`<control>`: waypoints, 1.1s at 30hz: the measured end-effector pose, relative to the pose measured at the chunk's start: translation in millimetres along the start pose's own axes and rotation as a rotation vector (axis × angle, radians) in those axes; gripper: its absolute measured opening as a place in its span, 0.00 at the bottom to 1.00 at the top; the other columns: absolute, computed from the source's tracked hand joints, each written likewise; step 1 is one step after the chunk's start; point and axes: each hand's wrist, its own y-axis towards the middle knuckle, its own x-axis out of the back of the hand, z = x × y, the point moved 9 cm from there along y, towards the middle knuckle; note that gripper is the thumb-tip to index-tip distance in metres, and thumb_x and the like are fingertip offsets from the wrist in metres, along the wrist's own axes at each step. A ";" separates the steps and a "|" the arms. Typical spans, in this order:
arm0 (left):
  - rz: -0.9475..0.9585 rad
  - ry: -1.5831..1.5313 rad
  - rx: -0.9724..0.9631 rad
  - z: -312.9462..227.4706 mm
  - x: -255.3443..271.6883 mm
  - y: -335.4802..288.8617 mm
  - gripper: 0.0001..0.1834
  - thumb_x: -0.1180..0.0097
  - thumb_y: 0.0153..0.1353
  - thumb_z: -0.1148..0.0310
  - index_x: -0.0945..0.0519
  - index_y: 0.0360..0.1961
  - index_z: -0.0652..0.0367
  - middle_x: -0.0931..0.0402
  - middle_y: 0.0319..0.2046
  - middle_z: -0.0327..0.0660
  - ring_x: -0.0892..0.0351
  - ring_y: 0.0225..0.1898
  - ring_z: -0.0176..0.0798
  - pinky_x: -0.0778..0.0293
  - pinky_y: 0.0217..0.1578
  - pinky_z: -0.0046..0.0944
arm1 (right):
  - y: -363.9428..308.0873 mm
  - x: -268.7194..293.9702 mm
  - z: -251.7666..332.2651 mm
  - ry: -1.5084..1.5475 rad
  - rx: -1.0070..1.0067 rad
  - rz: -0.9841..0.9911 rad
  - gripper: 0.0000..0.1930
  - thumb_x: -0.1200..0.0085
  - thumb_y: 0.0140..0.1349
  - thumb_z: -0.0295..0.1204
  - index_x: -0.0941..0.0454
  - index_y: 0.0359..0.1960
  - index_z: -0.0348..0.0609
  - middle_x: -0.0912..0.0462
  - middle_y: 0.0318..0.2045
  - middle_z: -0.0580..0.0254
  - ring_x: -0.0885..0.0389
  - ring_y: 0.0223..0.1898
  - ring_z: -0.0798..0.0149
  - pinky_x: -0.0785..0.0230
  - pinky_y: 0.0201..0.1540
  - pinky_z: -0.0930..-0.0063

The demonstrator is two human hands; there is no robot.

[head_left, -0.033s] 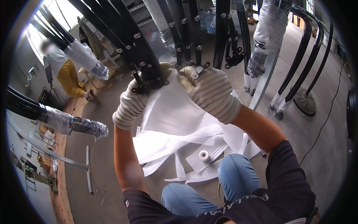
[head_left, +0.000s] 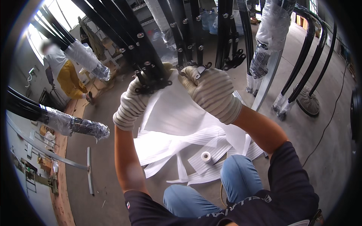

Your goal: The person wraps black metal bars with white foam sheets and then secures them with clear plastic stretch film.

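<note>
Both my hands wear striped cream knit gloves. My left hand is closed around the lower end of a bundle of black metal bars with bolts and small joint plates. A thin white foam sheet hangs between the hands, against the bar ends. My right hand has its fingers curled in at the sheet's upper right edge; its fingertips are partly hidden. A small shiny metal bracket shows at the knuckles of that hand. Beneath, cut strips of white foam lie in a pile with a white roll on them.
Plastic-wrapped bar ends jut in from the left. More black bars and a wrapped post hang ahead. At right stand a round stand base and a floor cable. A person in yellow trousers is at far left.
The black bars by my left hand have shifted slightly. A jointed bar end behind my right hand has swung a little. The person at far left has moved a foot.
</note>
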 end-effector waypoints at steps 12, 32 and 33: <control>-0.059 -0.569 0.054 5.1 2.6 39.1 0.29 0.42 0.46 0.77 0.34 0.53 0.62 0.30 0.48 0.48 0.29 0.49 0.42 0.31 0.50 0.37 | -6.2 -13.5 -39.4 0.604 -0.452 -0.049 0.08 0.50 0.54 0.29 0.24 0.32 0.38 0.21 0.24 0.55 0.24 0.20 0.61 0.33 0.24 0.76; 0.058 -0.573 -0.014 -29.6 -8.4 39.0 0.24 0.42 0.47 0.78 0.31 0.48 0.61 0.29 0.46 0.48 0.29 0.48 0.41 0.30 0.50 0.37 | -13.6 -48.7 -29.7 1.165 -0.455 0.104 0.08 0.50 0.55 0.24 0.26 0.37 0.37 0.22 0.30 0.65 0.27 0.29 0.78 0.35 0.31 0.88; 0.033 -0.579 -0.011 -29.3 -7.7 38.5 0.23 0.43 0.47 0.79 0.31 0.48 0.61 0.29 0.46 0.47 0.28 0.48 0.40 0.30 0.50 0.36 | -14.7 -48.8 -30.8 1.149 -0.469 0.082 0.07 0.50 0.55 0.24 0.26 0.36 0.37 0.22 0.30 0.65 0.27 0.29 0.78 0.35 0.31 0.88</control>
